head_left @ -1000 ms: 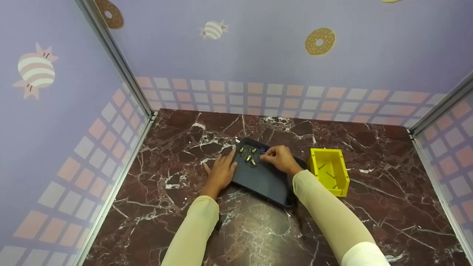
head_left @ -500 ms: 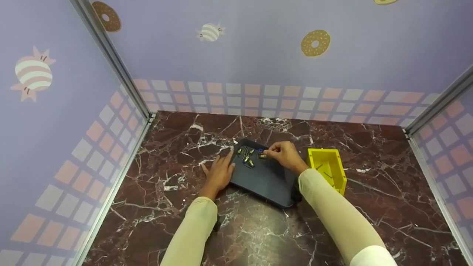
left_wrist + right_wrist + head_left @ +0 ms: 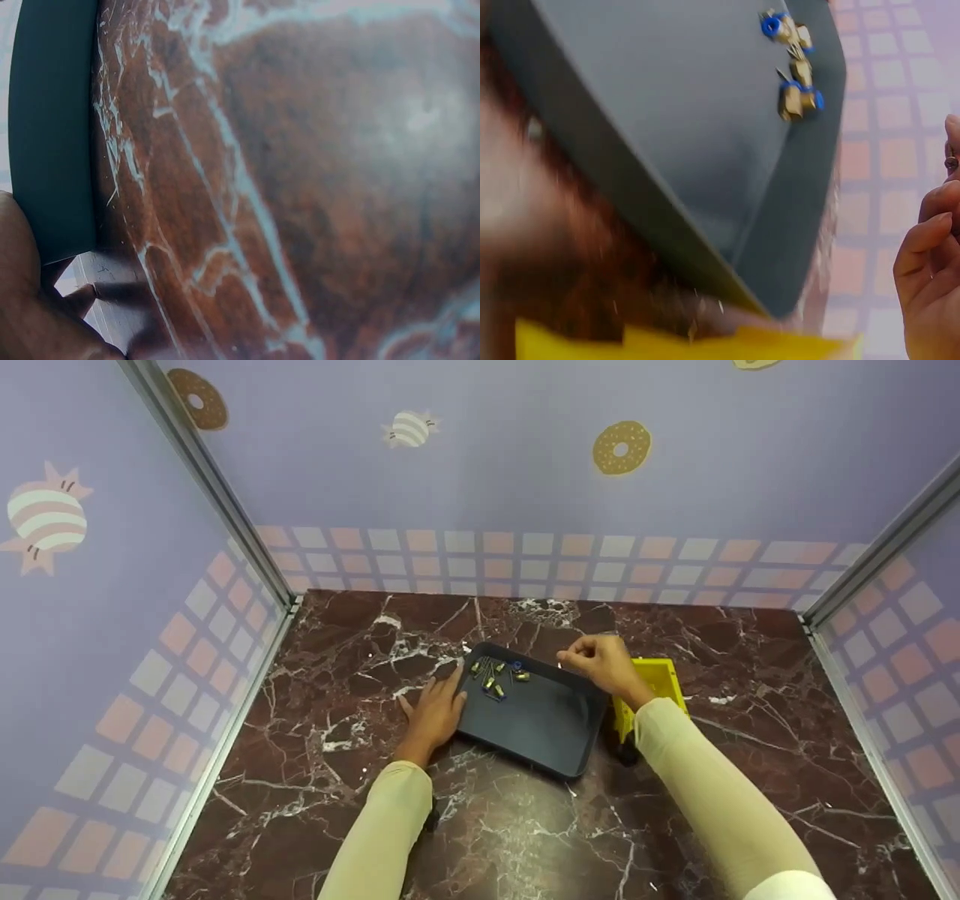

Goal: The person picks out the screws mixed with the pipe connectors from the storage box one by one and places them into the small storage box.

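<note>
A dark grey tray [image 3: 532, 727] lies at an angle on the table, its outer wall [image 3: 52, 127] also showing in the left wrist view. My left hand [image 3: 435, 712] rests against the tray's left edge with fingers extended. Toward the tray's far left end lie several brass push-in fittings [image 3: 793, 101] with blue collars, beside thin screws [image 3: 486, 667]. Above the tray's far right corner, my right hand [image 3: 609, 664] pinches a small screw [image 3: 951, 160], mostly hidden by the fingers. To the tray's right stands a yellow bin [image 3: 679, 690], partly covered by the right hand and forearm.
The red-brown marbled table [image 3: 360, 810] extends around the tray. A patterned purple panel [image 3: 517, 472] rises at the back, with further panels at left and right. The near yellow rim [image 3: 690, 346] of the bin borders the right wrist view.
My right hand has lifted from among the fittings and moved right toward the yellow bin, pinching a screw. The left hand stays at the tray's edge. The head view has shifted slightly.
</note>
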Available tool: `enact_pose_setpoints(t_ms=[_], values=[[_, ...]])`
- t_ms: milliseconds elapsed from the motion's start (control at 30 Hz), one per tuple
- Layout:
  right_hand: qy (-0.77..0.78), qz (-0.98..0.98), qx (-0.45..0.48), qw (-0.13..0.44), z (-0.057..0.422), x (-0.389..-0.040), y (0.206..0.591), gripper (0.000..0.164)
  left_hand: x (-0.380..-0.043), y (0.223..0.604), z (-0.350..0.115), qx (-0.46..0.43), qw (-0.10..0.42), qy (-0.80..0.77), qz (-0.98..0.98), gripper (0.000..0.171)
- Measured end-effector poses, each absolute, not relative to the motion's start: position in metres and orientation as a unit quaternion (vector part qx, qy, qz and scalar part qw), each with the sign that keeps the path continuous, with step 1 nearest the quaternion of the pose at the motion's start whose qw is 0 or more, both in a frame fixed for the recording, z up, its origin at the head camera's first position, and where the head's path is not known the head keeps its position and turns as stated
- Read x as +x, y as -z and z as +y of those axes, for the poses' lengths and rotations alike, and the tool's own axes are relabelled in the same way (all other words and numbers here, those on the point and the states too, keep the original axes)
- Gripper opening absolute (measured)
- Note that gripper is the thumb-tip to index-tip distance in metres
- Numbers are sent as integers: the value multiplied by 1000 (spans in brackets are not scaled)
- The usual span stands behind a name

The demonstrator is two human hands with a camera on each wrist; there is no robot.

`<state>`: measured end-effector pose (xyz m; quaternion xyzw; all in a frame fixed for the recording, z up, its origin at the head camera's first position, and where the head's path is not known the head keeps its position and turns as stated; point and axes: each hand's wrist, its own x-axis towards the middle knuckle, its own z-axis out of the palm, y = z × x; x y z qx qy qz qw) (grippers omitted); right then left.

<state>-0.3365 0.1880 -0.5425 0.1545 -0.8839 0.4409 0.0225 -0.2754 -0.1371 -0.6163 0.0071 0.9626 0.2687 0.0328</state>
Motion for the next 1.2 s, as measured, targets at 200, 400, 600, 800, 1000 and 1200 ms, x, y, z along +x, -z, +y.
enact_pose_setpoints(t_ms=[200, 400, 600, 800, 1000, 1200], values=[[-443, -886, 136, 25, 215, -337, 532, 36, -274, 618, -143, 3, 33, -263, 964, 57], [-417, -899, 123, 44, 247, -338, 532, 36, -273, 618, -143, 1, 37, -262, 964, 57], [-400, -911, 95, 43, 276, -334, 536, 35, -273, 618, -140, 5, 32, -264, 964, 57], [-404, -911, 69, 39, 295, -331, 543, 37, -275, 617, -140, 3, 37, -263, 964, 56], [-424, -904, 56, 15, 307, -327, 550, 42, -276, 617, -139, 4, 41, -272, 961, 56], [-419, -906, 58, 7, 313, -325, 553, 41, -277, 616, -137, 2, 38, -268, 963, 56]])
